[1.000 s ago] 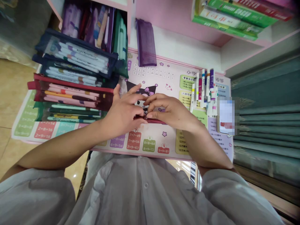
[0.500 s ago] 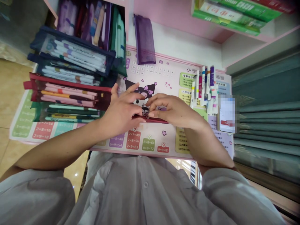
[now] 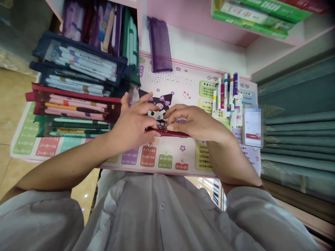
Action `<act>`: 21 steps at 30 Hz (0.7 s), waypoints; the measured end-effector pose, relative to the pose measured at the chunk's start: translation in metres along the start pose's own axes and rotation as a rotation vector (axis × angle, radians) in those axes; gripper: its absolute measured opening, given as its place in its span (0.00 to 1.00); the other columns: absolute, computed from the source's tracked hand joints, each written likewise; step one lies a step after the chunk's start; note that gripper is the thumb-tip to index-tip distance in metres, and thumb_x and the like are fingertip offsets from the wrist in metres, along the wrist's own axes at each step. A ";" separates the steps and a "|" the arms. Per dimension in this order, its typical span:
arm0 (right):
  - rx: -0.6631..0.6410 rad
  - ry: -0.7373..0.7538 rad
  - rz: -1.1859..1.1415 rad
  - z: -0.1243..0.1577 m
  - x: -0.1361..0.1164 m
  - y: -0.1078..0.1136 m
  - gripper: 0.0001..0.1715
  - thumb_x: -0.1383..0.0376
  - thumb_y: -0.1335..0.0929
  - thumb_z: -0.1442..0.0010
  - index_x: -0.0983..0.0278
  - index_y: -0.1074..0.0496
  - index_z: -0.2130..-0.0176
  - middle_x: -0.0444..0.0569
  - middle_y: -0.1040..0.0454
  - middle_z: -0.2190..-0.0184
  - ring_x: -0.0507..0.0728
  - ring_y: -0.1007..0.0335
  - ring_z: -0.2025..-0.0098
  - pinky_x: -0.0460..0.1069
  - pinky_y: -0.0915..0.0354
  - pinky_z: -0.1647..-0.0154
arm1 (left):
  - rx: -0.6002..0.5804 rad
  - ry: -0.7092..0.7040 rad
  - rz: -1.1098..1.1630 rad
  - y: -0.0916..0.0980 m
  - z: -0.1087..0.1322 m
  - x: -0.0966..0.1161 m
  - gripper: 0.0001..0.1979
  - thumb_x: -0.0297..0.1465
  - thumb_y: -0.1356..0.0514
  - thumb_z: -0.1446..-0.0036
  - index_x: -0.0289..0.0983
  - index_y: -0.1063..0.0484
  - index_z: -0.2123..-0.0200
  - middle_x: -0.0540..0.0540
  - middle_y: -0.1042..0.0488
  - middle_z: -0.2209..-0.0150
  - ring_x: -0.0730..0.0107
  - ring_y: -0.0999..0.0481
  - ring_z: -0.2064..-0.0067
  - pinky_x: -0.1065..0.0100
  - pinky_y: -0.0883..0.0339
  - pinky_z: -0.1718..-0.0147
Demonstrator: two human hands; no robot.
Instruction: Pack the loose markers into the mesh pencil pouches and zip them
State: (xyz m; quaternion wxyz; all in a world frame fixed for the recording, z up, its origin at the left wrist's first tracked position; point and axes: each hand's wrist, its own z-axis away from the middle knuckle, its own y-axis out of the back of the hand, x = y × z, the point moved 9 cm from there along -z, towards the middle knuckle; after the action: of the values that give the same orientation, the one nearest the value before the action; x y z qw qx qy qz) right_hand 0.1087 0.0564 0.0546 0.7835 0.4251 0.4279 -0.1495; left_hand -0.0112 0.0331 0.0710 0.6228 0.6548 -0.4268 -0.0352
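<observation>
In the head view a dark red zippered pencil pouch (image 3: 178, 133) is held edge-on above the desk, mostly hidden by my hands. My left hand (image 3: 138, 118) pinches its left end between thumb and index finger, the other fingers spread upward. On the zipper edge, close to the left fingertips, my right hand (image 3: 190, 120) has thumb and fingers closed; a small metal piece, seemingly the zipper pull, shows at its fingertips. Whatever is inside the pouch cannot be made out.
Filled pencil pouches lie at left: blue (image 3: 86, 59), red (image 3: 75, 104) and green (image 3: 78, 127). A purple pouch (image 3: 160, 45) leans at the back. Loose markers (image 3: 230, 97) and a phone (image 3: 251, 127) lie at right. Green books (image 3: 256, 19) sit on the shelf.
The view has shifted very slightly. My right hand has moved a little to the right along the pouch's zipper edge, while my left hand keeps its pinch.
</observation>
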 end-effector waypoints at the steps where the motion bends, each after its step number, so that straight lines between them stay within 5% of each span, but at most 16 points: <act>1: -0.002 0.003 0.000 0.000 0.000 0.000 0.04 0.63 0.30 0.46 0.59 0.24 0.72 0.45 0.25 0.56 0.56 0.30 0.53 0.55 0.39 0.47 | 0.003 -0.005 0.004 0.000 0.000 0.000 0.11 0.38 0.33 0.46 0.41 0.26 0.77 0.48 0.25 0.47 0.43 0.38 0.35 0.31 0.65 0.36; 5: -0.007 -0.003 0.010 0.001 0.000 0.002 0.05 0.63 0.30 0.46 0.60 0.24 0.72 0.45 0.25 0.56 0.56 0.29 0.54 0.54 0.38 0.48 | 0.007 -0.025 0.002 0.001 0.001 0.002 0.11 0.37 0.33 0.45 0.40 0.25 0.76 0.45 0.25 0.47 0.41 0.38 0.35 0.27 0.63 0.39; 14: -0.012 -0.005 0.041 0.002 0.002 0.005 0.05 0.63 0.30 0.45 0.60 0.24 0.72 0.45 0.25 0.55 0.56 0.30 0.53 0.54 0.38 0.48 | -0.009 0.019 -0.025 0.000 0.000 -0.004 0.10 0.39 0.34 0.45 0.43 0.25 0.76 0.49 0.24 0.48 0.47 0.38 0.34 0.35 0.65 0.34; 21: 0.002 -0.014 0.052 0.003 0.005 0.009 0.05 0.62 0.30 0.46 0.60 0.24 0.72 0.45 0.25 0.55 0.56 0.29 0.54 0.54 0.38 0.49 | -0.026 0.030 -0.034 0.002 -0.001 -0.004 0.11 0.36 0.33 0.46 0.40 0.26 0.77 0.46 0.24 0.47 0.42 0.37 0.35 0.28 0.63 0.38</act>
State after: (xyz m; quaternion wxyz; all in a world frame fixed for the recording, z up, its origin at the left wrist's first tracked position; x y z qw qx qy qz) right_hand 0.1189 0.0596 0.0566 0.7895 0.4360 0.4111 -0.1324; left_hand -0.0146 0.0368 0.0710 0.6368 0.6542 -0.4058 -0.0418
